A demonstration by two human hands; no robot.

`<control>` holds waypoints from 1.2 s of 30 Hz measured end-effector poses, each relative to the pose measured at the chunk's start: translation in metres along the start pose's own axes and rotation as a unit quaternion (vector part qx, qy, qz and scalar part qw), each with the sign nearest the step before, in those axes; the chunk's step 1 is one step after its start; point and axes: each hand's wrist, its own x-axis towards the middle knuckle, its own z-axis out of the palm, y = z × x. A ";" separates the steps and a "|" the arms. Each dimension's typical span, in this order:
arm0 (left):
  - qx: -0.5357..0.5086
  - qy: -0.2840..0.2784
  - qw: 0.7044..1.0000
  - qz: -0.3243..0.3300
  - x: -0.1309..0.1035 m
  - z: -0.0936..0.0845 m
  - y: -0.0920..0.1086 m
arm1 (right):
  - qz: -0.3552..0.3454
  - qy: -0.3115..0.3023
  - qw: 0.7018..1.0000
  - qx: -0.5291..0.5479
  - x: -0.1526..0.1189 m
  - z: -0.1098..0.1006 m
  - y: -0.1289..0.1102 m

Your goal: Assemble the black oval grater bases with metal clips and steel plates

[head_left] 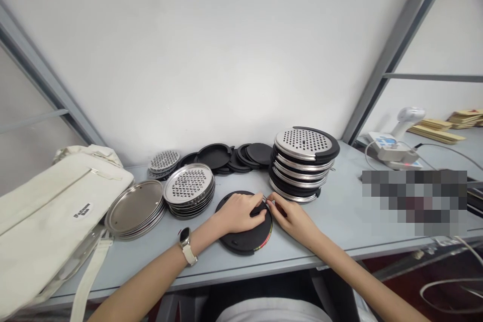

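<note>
A black round disc [241, 236] lies on the grey table in front of me, with a thin red and yellow strip showing along its right edge. My left hand [239, 214] rests over its top, fingers curled and holding it at the far right rim. At that same rim, my right hand [285, 211] is closed in a pinch, its fingertips close to those of the left. A small thin piece seems to show between the fingertips, too small to name. Just beyond stands a tall stack of perforated metal discs in black rings [304, 161].
Left of the disc stand a stack of metal grater discs [188, 186] and a stack of plain metal discs [136, 206]. Black round covers [213, 156] lie along the wall. A white bag [56, 211] takes up the left end; a white handheld scanner [407, 121] is at right.
</note>
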 end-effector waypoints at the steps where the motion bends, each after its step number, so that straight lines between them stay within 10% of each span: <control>1: 0.001 0.001 1.000 0.001 0.000 0.000 0.000 | -0.001 0.002 1.000 0.003 0.000 0.000 0.000; 36: 0.004 0.010 1.000 0.011 0.000 0.002 -0.002 | -0.057 0.020 0.997 0.056 0.003 -0.003 0.000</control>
